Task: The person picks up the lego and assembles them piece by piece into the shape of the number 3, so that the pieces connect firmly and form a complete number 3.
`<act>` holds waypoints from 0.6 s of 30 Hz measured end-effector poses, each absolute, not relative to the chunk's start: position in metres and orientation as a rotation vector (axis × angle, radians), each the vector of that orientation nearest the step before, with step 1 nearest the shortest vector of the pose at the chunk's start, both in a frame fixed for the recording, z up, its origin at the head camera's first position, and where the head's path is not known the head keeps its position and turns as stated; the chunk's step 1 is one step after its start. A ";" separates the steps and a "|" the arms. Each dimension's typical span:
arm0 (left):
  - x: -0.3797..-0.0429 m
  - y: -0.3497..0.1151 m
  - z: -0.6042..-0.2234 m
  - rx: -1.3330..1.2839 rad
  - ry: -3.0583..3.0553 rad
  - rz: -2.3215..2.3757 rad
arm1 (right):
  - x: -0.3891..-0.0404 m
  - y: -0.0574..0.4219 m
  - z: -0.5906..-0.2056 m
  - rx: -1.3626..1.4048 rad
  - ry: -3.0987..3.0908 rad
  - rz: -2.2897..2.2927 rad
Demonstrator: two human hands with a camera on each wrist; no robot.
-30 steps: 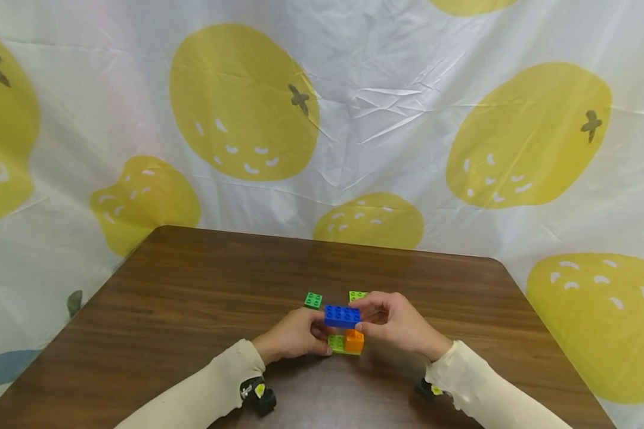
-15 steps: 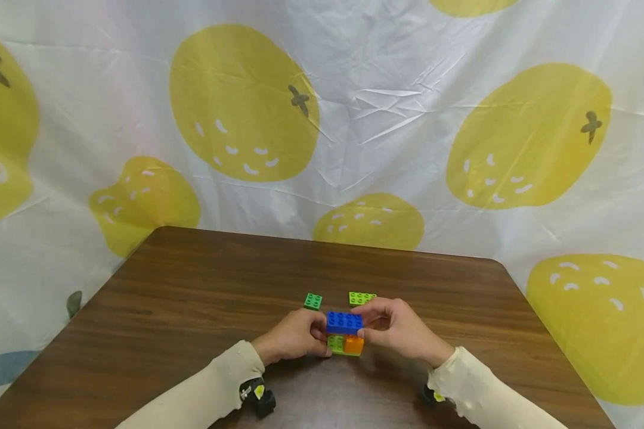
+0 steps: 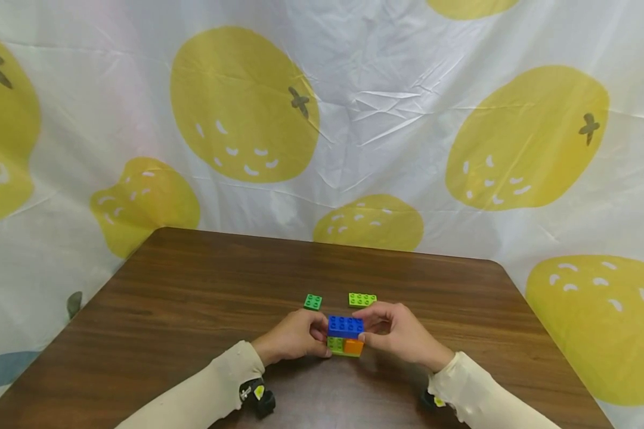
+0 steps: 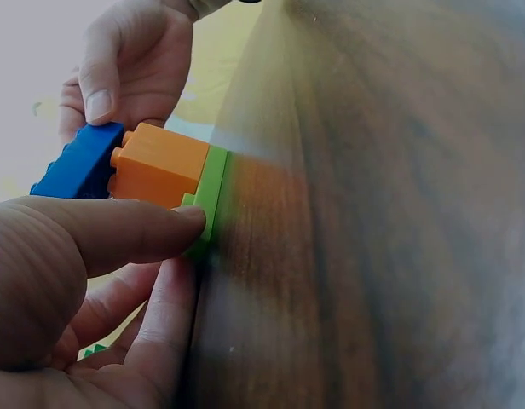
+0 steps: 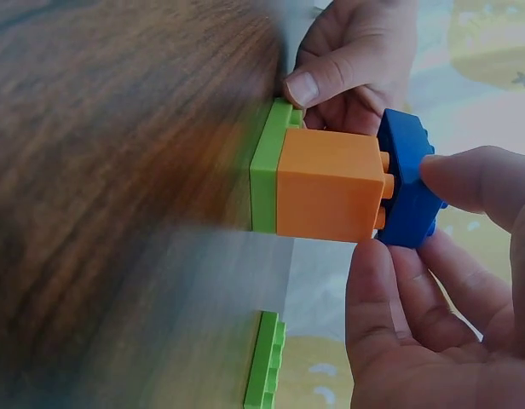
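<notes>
Since the earlier head pictures, the eight-stud blue brick [image 3: 346, 326] has come down closer to the orange brick [image 5: 331, 183], and the right hand [image 3: 399, 333] has lowered along with it. The left hand [image 3: 295, 336] has stayed in place at the tabletop [image 3: 220, 268].

The right hand pinches the blue brick at its right end, thumb on the near side and fingers on the far side. In both wrist views the blue brick sits right over the orange one, slightly tilted, with orange studs showing in the narrow gap between them; whether the two touch anywhere is hard to tell.

The orange brick stands upright on the right end of a light green plate [image 5: 267, 170], which lies flat on the tabletop. The left hand holds that plate by its left end, thumb and finger set narrowly about it, beside its bare studs.

Farther back, a four-stud dark green brick [image 3: 313, 302] lies beyond the left hand, and a second light green plate [image 3: 362, 299] lies just beyond the right hand's fingers. Behind the tabletop hangs a lemon-print curtain [image 3: 354, 149].
</notes>
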State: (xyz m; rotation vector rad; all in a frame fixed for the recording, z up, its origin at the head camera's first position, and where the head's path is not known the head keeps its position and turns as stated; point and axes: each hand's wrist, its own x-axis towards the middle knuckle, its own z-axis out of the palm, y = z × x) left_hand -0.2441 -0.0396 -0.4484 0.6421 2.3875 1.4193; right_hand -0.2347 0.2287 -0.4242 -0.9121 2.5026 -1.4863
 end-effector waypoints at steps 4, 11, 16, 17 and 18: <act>-0.243 -0.039 -0.449 0.645 2.381 1.440 | -0.234 0.230 -0.425 -0.925 2.512 -1.480; -0.242 -0.040 -0.450 0.630 2.325 1.514 | -0.233 0.232 -0.428 -0.941 2.515 -1.466; -0.240 -0.040 -0.447 0.625 2.259 1.581 | -0.232 0.233 -0.427 -0.937 2.504 -1.472; -0.240 -0.040 -0.446 0.622 2.251 1.589 | -0.232 0.233 -0.426 -0.928 2.504 -1.472; -0.239 -0.040 -0.445 0.618 2.245 1.593 | -0.231 0.233 -0.426 -0.921 2.505 -1.470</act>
